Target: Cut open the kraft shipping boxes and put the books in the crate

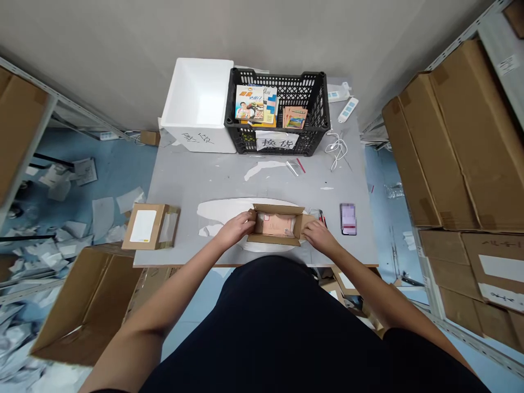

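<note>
At the grey table [196, 183], an open cardboard box [278, 209] sits near the front edge, a pinkish packet [275, 225] lying inside. The left grip [235, 229] is part-closed around the box's left end and the right grip [319, 236] around its right, holding it evenly, level and square.
</note>
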Demonstrator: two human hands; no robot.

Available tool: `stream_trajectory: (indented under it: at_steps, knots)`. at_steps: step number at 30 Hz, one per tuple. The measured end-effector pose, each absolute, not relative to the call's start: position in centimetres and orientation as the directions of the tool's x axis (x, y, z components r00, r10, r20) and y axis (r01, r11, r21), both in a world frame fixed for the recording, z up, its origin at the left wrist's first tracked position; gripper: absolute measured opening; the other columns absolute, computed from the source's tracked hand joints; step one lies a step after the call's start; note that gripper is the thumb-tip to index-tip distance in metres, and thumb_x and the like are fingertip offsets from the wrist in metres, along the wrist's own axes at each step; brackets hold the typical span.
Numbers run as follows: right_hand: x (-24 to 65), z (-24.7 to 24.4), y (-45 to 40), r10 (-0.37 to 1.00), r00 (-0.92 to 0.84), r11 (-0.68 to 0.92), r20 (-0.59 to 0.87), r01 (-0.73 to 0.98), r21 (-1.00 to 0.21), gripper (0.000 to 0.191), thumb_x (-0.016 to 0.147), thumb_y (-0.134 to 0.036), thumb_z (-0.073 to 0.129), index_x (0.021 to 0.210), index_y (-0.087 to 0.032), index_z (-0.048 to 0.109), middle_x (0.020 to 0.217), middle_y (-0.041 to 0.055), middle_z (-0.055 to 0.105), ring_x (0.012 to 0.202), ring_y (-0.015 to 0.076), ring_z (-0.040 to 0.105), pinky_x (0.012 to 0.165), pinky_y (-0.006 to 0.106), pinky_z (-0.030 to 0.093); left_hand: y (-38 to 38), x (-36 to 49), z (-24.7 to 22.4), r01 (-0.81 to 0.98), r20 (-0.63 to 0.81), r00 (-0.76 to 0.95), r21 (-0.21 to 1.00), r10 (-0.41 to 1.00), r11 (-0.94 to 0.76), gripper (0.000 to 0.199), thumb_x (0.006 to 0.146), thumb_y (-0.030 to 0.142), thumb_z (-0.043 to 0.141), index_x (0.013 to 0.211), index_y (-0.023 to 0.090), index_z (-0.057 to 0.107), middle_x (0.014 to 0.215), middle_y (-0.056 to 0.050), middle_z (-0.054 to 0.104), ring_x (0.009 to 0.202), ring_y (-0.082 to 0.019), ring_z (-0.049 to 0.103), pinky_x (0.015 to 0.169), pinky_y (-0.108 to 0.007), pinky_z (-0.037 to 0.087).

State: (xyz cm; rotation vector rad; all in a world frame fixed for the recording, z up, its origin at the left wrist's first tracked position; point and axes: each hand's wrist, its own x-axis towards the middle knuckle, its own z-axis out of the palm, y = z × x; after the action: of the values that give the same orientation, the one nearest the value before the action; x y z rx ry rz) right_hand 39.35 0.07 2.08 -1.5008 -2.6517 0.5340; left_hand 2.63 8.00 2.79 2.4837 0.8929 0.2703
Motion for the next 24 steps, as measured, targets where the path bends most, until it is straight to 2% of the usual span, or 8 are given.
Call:
stream_trajectory:
  at_steps: [2,4,8,11,14,19,22,24]
  knots:
    - [39.6,1.5,-0.1,0.855,-0.510,0.451,-0.099,0.823,-0.346,0.020,0.092,-0.020,0.051,0.091,-0.021,0.071,0.095,0.0083,0.064,0.095,0.0228,0.053,0.093,0.037,0.035,7.8,1.6,1.2,0.561,0.051,0.707,0.565,0.705,-0.604,0.030,0.096,0.022,0.040,0.115,0.024,0.062,0.126,-0.009,0.055,0.129,-0.023,0.044,0.103,-0.041,0.043]
    - [39.7,1.0,-0.2,0.864,-0.497,0.433,-0.086,0.819,-0.377,0.018,0.091,-0.020,0.052,0.093,-0.022,0.071,0.097,0.0080,0.065,0.096,0.0232,0.053,0.094,0.038,0.036,7.6,0.7,-0.4,0.590,0.048,0.641,0.608,0.766,-0.532,0.032,0.096,0.024,0.038,0.117,0.023,0.062,0.130,-0.009,0.054,0.129,-0.023,0.045,0.105,-0.042,0.043]
    - [39.9,-0.3,-0.3,0.883,-0.458,0.365,-0.102,0.807,-0.464,0.019,0.090,-0.020,0.054,0.097,-0.023,0.070,0.098,0.0075,0.064,0.097,0.0231,0.054,0.094,0.039,0.038,6.8,-0.1,-3.0,0.649,-0.027,0.506,0.671,0.862,-0.359,0.035,0.096,0.032,0.039,0.121,0.024,0.062,0.137,-0.009,0.052,0.129,-0.023,0.048,0.107,-0.044,0.042]
    - [39.7,-0.9,-0.1,0.922,-0.359,0.236,-0.149,0.821,-0.519,0.022,0.089,-0.020,0.052,0.102,-0.023,0.069,0.101,0.0079,0.064,0.099,0.0230,0.055,0.090,0.037,0.042,6.6,0.2,-3.9,0.660,-0.084,0.449,0.702,0.890,-0.267,0.038,0.094,0.033,0.041,0.126,0.024,0.059,0.139,-0.008,0.052,0.129,-0.023,0.048,0.108,-0.046,0.041]
    - [39.0,-0.1,0.3,0.945,-0.271,0.149,-0.183,0.854,-0.499,0.023,0.090,-0.020,0.050,0.103,-0.022,0.068,0.103,0.0087,0.064,0.101,0.0238,0.056,0.091,0.038,0.042,6.9,0.6,-3.6,0.694,-0.117,0.410,0.683,0.905,-0.226,0.038,0.091,0.030,0.047,0.126,0.022,0.058,0.137,-0.010,0.054,0.129,-0.024,0.048,0.110,-0.048,0.038]
    - [35.4,3.7,1.1,0.927,-0.327,0.220,-0.186,0.872,-0.437,0.027,0.093,-0.021,0.045,0.107,-0.020,0.068,0.106,0.0108,0.067,0.105,0.0256,0.055,0.098,0.041,0.036,7.0,1.3,-0.6,0.739,-0.032,0.340,0.627,0.940,-0.246,0.037,0.088,0.029,0.055,0.125,0.025,0.059,0.133,-0.010,0.055,0.128,-0.027,0.046,0.108,-0.051,0.037]
    - [32.3,5.1,2.1,0.879,-0.323,0.121,-0.351,0.864,-0.489,0.031,0.094,-0.022,0.041,0.113,-0.019,0.066,0.116,0.0114,0.066,0.107,0.0246,0.057,0.094,0.036,0.039,6.4,2.4,1.1,0.740,0.008,0.238,0.646,0.971,-0.186,0.048,0.087,0.028,0.055,0.135,0.026,0.050,0.136,-0.011,0.050,0.128,-0.027,0.046,0.107,-0.049,0.040]
    - [30.6,5.0,3.2,0.811,-0.235,-0.032,-0.535,0.896,-0.443,0.030,0.093,-0.023,0.042,0.109,-0.017,0.067,0.115,0.0129,0.067,0.106,0.0256,0.059,0.088,0.033,0.042,5.9,3.3,1.5,0.730,-0.013,0.154,0.675,0.988,-0.105,0.060,0.086,0.029,0.057,0.143,0.025,0.039,0.136,-0.013,0.047,0.126,-0.027,0.048,0.103,-0.045,0.043]
